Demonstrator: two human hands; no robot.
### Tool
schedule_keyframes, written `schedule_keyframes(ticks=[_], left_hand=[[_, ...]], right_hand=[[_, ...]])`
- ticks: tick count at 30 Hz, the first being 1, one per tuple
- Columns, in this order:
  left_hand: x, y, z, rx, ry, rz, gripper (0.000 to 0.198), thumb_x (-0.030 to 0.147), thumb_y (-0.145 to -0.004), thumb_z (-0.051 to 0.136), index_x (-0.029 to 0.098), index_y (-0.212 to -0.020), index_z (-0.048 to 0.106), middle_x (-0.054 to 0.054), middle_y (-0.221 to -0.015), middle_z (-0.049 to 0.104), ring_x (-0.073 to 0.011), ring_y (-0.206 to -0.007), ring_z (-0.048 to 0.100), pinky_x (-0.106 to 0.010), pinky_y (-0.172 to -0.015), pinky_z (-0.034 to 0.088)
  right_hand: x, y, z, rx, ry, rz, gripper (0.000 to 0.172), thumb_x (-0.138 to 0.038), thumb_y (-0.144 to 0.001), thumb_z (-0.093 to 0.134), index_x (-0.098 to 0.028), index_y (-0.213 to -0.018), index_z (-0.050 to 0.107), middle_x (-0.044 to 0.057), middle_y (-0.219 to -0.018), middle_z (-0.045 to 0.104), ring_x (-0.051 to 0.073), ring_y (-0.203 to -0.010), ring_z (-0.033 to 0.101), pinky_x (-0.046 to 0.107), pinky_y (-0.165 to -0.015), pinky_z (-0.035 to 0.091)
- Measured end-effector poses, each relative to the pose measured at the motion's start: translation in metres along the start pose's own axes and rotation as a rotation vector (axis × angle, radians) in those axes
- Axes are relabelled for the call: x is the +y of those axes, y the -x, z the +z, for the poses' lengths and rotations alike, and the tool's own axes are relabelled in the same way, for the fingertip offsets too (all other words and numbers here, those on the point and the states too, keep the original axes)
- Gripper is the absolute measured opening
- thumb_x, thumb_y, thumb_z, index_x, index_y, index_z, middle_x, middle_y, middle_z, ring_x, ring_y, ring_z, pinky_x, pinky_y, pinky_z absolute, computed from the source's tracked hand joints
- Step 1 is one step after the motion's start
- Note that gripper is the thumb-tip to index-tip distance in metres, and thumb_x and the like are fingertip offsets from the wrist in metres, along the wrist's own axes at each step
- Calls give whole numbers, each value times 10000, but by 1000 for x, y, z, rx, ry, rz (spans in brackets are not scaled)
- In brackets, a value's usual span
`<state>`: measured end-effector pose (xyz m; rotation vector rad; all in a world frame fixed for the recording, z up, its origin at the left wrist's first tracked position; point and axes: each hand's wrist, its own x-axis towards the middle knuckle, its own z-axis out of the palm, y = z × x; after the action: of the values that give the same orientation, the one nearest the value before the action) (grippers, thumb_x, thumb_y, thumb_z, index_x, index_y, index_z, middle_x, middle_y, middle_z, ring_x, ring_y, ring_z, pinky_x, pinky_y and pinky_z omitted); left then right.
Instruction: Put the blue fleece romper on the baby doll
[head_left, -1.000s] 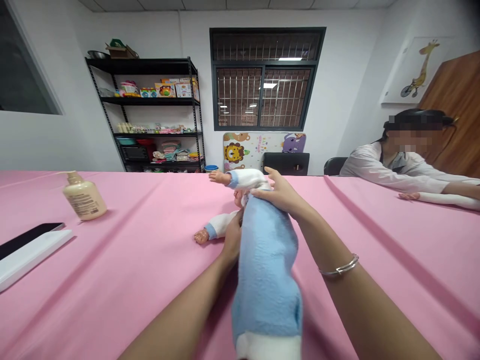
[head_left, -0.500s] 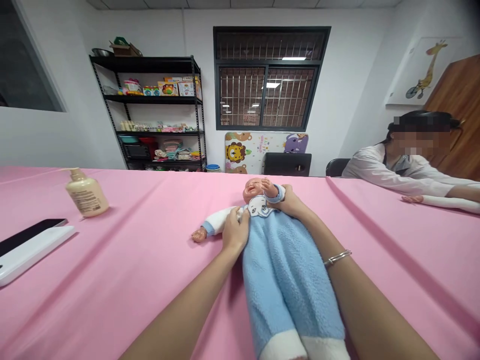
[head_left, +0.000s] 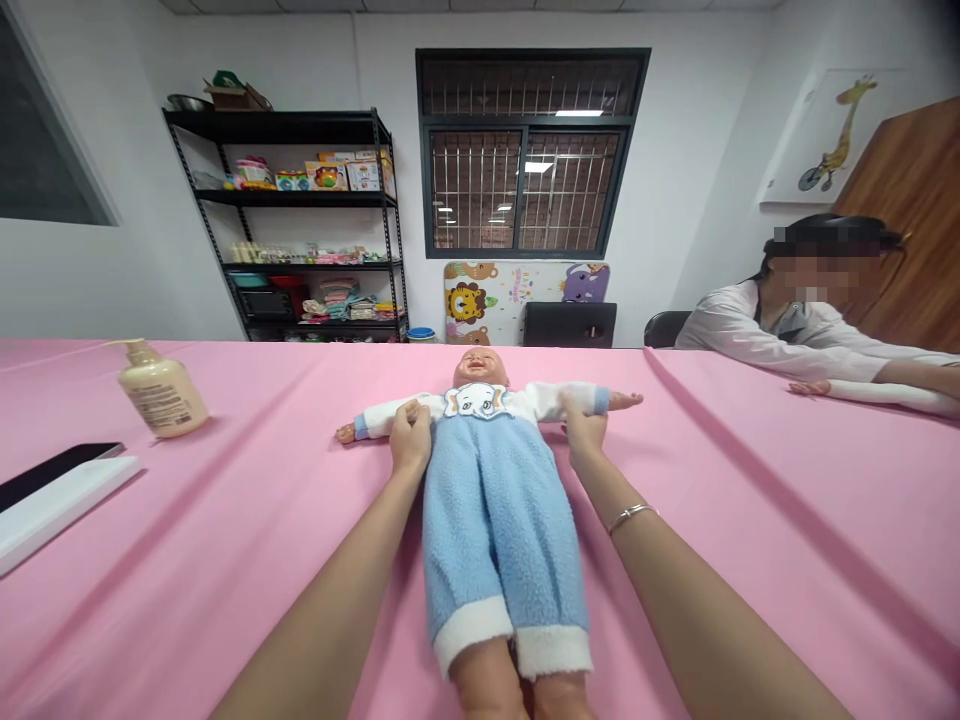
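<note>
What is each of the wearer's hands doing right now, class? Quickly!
Left hand: closed, holding one sleeve of the doll.
Right hand: closed, holding the other sleeve.

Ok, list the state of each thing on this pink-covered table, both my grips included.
Doll, face up, arms spread
Left grip, closed on a sleeve
Right grip, closed on the other sleeve
Pump bottle, standing
Black device, flat, dark
White slab, flat
Pink cloth, creased
Doll-like arm, stretched out, partly cut off
</note>
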<state>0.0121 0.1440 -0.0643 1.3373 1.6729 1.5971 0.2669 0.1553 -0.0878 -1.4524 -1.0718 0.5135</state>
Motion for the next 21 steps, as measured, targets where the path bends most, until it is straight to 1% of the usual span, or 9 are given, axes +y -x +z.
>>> schedule_keyframes(ticks=[3,5,9,11,13,15,17,19,21], left_hand=[[-5,-2,-3,2,-50,48,255,206,-759,513,158,-1006,556,-98,-1082,615,-212,-1028,555,-324,-920,406],[-8,-4,-6,6,-83,76,252,149,-727,509,173,-973,555,-80,-1035,632,-205,-988,570,-318,-893,419],[-15,-8,-8,40,-127,84,224,142,-728,475,178,-936,551,-68,-930,640,-198,-874,596,-308,-806,448],[-17,-9,-8,50,-142,86,194,161,-741,463,176,-912,553,-64,-889,635,-197,-837,595,-306,-781,450],[-18,-10,-7,46,-157,97,169,164,-738,456,174,-875,555,-61,-859,628,-202,-820,590,-312,-770,447],[-17,-9,-7,26,-168,117,148,152,-727,454,171,-834,554,-61,-845,624,-209,-823,582,-324,-780,438],[-17,-8,-7,-26,-172,149,130,134,-713,457,169,-793,553,-60,-834,623,-209,-825,578,-329,-794,431],[-16,-6,-7,-104,-162,184,125,109,-700,459,167,-763,550,-51,-820,627,-198,-817,581,-315,-795,433],[-16,-2,-8,-175,-145,211,136,92,-692,454,166,-757,547,-40,-805,630,-182,-797,587,-293,-777,441]], right_hand=[[5,-4,-16,342,-18,230,719,-533,-740,449,-82,-1263,247,209,-1273,443,252,-1105,516,341,-851,468],[6,-5,-23,452,0,299,751,-490,-704,521,-81,-1271,247,191,-1261,466,256,-1100,515,336,-901,438],[7,-3,-29,456,229,250,776,-438,-674,569,-50,-1286,292,190,-1155,539,344,-1122,451,439,-935,379],[8,-2,-29,459,298,217,722,-399,-686,564,-46,-1274,339,202,-1151,528,369,-1147,404,469,-945,349],[7,2,-27,448,328,178,638,-355,-712,545,-45,-1246,388,216,-1176,499,358,-1152,389,457,-964,324],[5,9,-23,444,390,99,555,-300,-741,517,-40,-1221,419,228,-1218,453,341,-1173,361,441,-995,281],[1,21,-17,414,511,-92,499,-242,-755,492,-37,-1206,434,234,-1273,389,335,-1208,308,442,-1020,231],[-4,35,-10,304,628,-342,435,-223,-770,469,-49,-1168,463,232,-1290,368,333,-1217,285,453,-1020,217],[-9,48,-5,106,635,-502,337,-242,-799,430,-80,-1084,509,214,-1220,443,313,-1156,353,446,-984,269]])
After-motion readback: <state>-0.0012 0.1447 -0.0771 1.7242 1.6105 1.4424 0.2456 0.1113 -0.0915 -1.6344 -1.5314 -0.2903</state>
